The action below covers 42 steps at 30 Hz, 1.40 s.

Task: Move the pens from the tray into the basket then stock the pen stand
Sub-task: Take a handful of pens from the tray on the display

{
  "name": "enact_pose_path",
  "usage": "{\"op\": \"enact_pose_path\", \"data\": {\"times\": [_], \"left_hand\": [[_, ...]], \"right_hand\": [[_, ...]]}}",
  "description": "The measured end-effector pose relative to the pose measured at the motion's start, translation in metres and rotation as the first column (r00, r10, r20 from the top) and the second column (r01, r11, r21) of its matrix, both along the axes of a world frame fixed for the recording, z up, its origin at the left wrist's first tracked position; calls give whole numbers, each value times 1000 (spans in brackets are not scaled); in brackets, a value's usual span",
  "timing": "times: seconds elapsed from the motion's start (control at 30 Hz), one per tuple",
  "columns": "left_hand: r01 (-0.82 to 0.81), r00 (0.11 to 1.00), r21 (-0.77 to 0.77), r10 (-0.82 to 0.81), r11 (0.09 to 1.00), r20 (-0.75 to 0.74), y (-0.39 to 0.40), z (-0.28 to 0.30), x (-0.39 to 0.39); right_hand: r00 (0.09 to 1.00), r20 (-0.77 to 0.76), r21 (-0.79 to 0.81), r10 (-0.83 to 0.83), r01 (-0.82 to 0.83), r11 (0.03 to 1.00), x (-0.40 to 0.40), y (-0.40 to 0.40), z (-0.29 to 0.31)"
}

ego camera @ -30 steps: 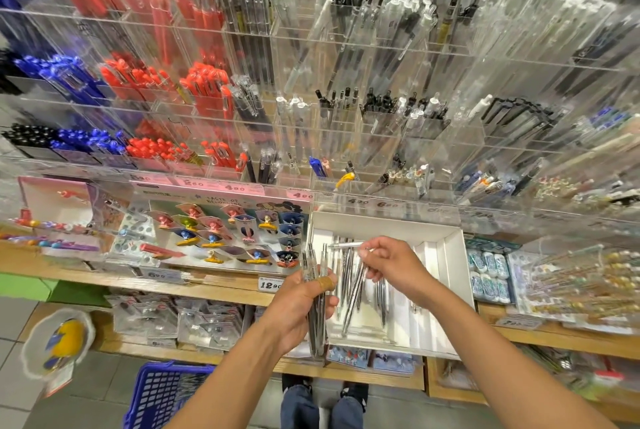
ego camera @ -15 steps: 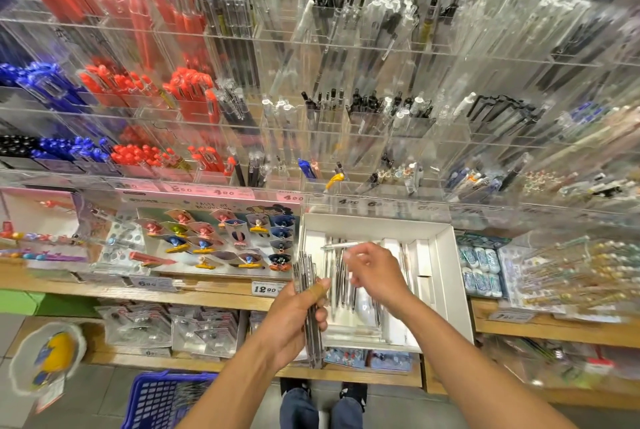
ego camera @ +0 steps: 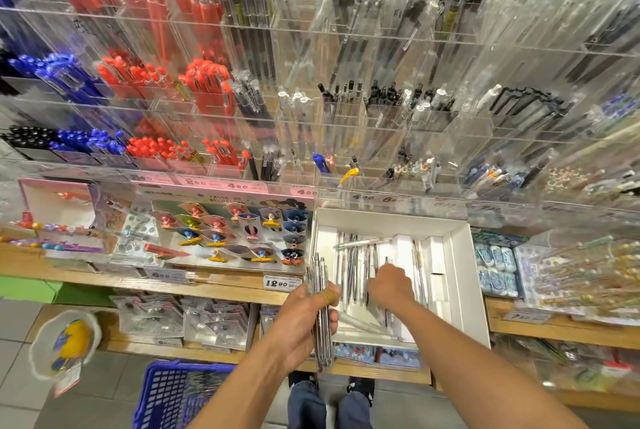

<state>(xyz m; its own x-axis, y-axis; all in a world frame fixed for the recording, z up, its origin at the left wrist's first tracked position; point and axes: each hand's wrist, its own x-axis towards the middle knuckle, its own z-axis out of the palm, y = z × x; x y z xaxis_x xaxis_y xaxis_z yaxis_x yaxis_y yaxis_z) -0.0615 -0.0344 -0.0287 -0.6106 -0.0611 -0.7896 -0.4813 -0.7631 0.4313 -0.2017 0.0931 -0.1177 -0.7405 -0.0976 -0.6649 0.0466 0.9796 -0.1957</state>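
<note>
Gripping one bundle of clear pens [ego camera: 320, 311]: left hand [ego camera: 304, 319] | right hand [ego camera: 389, 285] curled among loose pens in one white tray [ego camera: 462, 276] | one blue basket [ego camera: 169, 394] on floor

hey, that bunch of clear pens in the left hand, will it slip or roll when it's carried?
Bundle of clear pens looks smooth and glossy, so probably slippery. Round, thin barrels likely roll once released. The left hand wraps only their middle, so outer pens may slide free.
</note>
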Motion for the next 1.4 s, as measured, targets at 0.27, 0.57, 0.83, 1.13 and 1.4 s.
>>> {"op": "enact_pose_path", "data": {"times": [0.27, 0.57, 0.83, 1.13, 1.4], "left_hand": [[-18, 1000, -78, 19, 997, 16, 5, 4, -12], [-9, 1000, -75, 10, 997, 13, 10, 6, -13], [-71, 997, -35, 71, 997, 25, 2, 4, -9], [-62, 997, -74, 65, 995, 38, 0, 5, -4], [-66, 997, -72, 69, 995, 41, -1, 3, -6]], "right_hand": [[929, 369, -586, 24, 212, 782, 34, 30, 88], [938, 309, -693, 158, 108, 713, 61, 17, 110], [987, -51, -45, 156, -158, 986, 6, 18, 32], [973, -38, 187, 227, -217, 958, 15, 4, 10], [991, -27, 131, 128, -124, 984, 12, 1, 17]]}}
